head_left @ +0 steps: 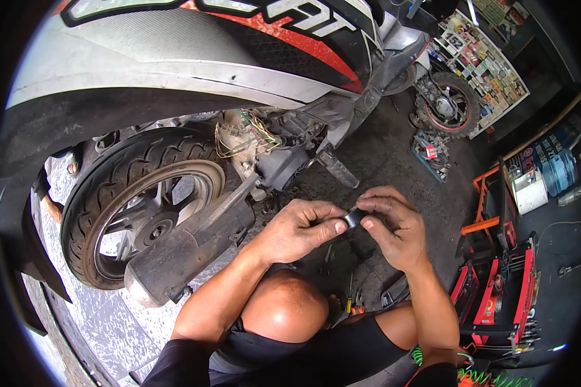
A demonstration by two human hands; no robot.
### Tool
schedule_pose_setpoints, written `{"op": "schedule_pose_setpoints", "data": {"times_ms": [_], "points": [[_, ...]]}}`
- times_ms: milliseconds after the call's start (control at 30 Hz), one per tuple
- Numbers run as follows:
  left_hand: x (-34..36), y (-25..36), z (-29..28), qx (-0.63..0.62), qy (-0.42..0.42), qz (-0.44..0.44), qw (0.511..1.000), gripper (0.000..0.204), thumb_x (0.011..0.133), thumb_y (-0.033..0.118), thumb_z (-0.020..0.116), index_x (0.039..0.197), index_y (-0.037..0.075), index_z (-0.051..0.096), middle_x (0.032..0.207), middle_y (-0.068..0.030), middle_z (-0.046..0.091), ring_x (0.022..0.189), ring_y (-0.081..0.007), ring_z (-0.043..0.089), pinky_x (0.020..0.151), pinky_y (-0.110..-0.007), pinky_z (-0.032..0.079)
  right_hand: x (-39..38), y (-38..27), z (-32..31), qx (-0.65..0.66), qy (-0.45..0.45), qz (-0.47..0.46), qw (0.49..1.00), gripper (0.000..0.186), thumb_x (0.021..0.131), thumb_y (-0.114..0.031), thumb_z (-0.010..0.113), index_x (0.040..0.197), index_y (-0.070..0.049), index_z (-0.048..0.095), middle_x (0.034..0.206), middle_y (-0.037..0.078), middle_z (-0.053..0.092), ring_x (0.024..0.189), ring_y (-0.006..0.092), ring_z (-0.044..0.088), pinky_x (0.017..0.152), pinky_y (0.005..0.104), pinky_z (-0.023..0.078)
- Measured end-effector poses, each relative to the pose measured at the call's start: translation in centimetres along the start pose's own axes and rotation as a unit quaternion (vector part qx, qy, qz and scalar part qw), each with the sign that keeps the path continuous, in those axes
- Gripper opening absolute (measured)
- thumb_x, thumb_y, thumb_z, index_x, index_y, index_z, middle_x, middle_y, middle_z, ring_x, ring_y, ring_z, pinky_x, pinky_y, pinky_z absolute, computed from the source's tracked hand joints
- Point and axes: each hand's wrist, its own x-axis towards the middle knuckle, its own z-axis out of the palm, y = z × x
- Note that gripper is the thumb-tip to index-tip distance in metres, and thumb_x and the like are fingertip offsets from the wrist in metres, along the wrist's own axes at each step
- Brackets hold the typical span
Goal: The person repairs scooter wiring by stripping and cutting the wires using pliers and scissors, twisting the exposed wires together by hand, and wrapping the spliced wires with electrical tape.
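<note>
Between my two hands is a small dark ring-shaped part (353, 218) with a shiny metal edge; its exact kind I cannot make out. My left hand (298, 227) pinches one side of it between thumb and forefinger. From the other side, the thumb and fingertips of my right hand (394, 224) grip it too. Both hands are above my knees, in front of a scooter (193, 68) with white, black and red body panels. Beyond my hands, a bundle of loose wires (248, 135) hangs out beside the scooter's engine (284, 166).
The scooter's rear wheel (150, 216) and exhaust muffler (190, 251) lie to the left. A yellow-handled screwdriver (349, 304) is on the floor near my knees. At the right stand a red tool cart (487, 303) and a blue water jug (558, 171). Another person's hand (51, 208) shows behind the wheel.
</note>
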Motion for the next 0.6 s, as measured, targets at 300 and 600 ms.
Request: {"op": "schedule_pose_setpoints", "data": {"times_ms": [300, 600], "points": [[0.4, -1.1, 0.1, 0.132, 0.067, 0.121, 0.982, 0.021, 0.100, 0.015, 0.070, 0.113, -0.001, 0.071, 0.112, -0.0131, 0.067, 0.095, -0.0217, 0.064, 0.087, -0.035, 0.051, -0.4, -0.3, 0.8, -0.073, 0.052, 0.003, 0.996, 0.019, 0.087, -0.001, 0.076, 0.107, -0.003, 0.074, 0.111, 0.012, 0.070, 0.101, 0.0245, 0.071, 0.089, 0.0348, 0.057], [0.7, -1.3, 0.9, 0.156, 0.123, 0.173, 0.965, 0.017, 0.093, 0.010, 0.076, 0.104, -0.003, 0.074, 0.131, -0.0179, 0.065, 0.116, -0.0309, 0.068, 0.098, -0.040, 0.054, -1.0, -0.5, 2.9, 0.042, 0.086, 0.069, 0.993, 0.024, 0.092, 0.012, 0.068, 0.110, 0.000, 0.058, 0.115, 0.010, 0.062, 0.109, 0.0139, 0.064, 0.096, 0.0284, 0.054]]}}
